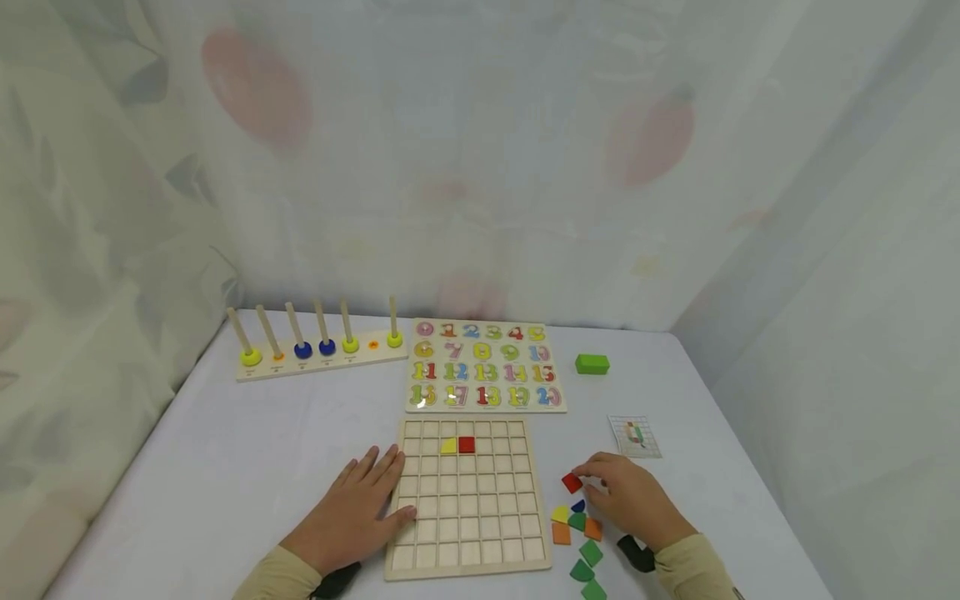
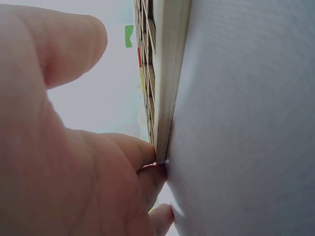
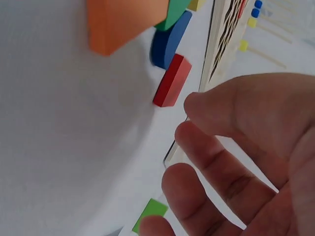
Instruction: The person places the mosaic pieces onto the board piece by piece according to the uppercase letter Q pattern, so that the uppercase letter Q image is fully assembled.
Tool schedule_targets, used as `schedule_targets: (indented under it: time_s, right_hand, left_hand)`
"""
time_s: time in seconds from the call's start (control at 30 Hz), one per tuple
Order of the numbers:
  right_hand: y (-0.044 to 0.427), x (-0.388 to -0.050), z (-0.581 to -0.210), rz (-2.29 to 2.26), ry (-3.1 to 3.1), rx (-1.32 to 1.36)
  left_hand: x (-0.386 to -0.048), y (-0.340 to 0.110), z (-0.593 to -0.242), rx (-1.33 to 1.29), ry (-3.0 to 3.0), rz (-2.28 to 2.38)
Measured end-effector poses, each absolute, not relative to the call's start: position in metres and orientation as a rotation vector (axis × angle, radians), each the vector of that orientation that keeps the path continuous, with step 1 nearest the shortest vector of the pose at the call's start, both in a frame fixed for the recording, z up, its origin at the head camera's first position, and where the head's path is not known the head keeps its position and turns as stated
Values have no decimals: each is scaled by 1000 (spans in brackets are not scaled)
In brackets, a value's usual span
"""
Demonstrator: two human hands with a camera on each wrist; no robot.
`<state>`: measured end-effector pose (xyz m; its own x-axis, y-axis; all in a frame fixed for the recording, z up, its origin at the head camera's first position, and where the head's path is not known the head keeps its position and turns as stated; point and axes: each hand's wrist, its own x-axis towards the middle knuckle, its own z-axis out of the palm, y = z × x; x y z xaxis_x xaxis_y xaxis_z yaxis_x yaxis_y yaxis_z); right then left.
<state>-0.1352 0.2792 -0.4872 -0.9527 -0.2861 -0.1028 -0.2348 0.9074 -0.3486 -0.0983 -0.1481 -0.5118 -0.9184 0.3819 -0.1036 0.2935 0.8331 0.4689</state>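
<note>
My left hand (image 1: 352, 510) rests with spread fingers along the left edge of a wooden grid board (image 1: 459, 527). Its fingertips touch the board's side in the left wrist view, and the thumb lies over the edge. In the board's second row sit a yellow quarter-circle piece (image 1: 448, 447) and a red square piece (image 1: 467, 445). To the board's right, my right hand (image 1: 628, 492) hovers by a loose red square block (image 1: 572, 483). In the right wrist view, loosely bent fingers stand just apart from that red block (image 3: 172, 81), holding nothing.
Loose blocks lie below the right hand: a blue piece (image 1: 578, 506), an orange square (image 1: 561, 533) and several green ones (image 1: 591, 552). A pattern card (image 1: 634, 437) and a green block (image 1: 592, 364) lie farther right. Behind stand a number puzzle (image 1: 486, 367) and a peg counting stand (image 1: 322, 358).
</note>
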Motion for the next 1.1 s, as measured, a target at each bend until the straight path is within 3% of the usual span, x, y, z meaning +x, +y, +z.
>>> schedule_targets:
  time_s: [0.4, 1.1]
  right_hand:
    - [268, -121, -493, -402, 2813, -764]
    - [257, -122, -489, -380, 2810, -753]
  left_hand:
    - [-99, -147, -513, 517, 2809, 686]
    - [-98, -149, -513, 525, 2814, 686]
